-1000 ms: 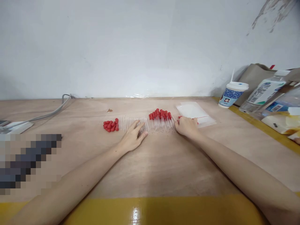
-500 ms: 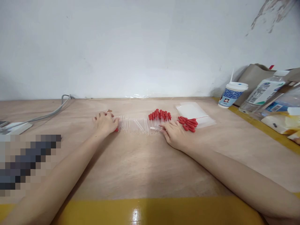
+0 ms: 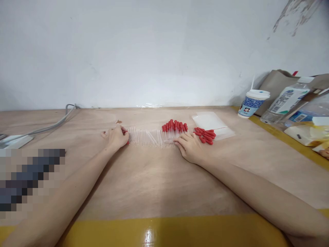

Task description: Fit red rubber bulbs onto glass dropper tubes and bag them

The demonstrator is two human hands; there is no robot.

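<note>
A row of clear glass dropper tubes (image 3: 147, 138) lies across the middle of the wooden table (image 3: 159, 178). Some tubes at its right end carry red rubber bulbs (image 3: 174, 126). My left hand (image 3: 115, 137) rests curled over the small pile of loose red bulbs at the row's left end, mostly hiding them. My right hand (image 3: 189, 146) lies at the row's right end, fingertips pinching a clear tube. A second loose pile of red bulbs (image 3: 205, 134) sits just right of that hand.
A clear plastic bag (image 3: 212, 122) lies behind the right bulb pile. A paper cup with a straw (image 3: 252, 103), plastic bottles (image 3: 285, 99) and packets crowd the right edge. A grey cable (image 3: 51, 125) runs at far left. Yellow tape (image 3: 164, 231) marks the near edge.
My left hand moved from the middle of the tube row to the bulb pile at its left end. My right hand came off the right bulb pile onto the tubes.
</note>
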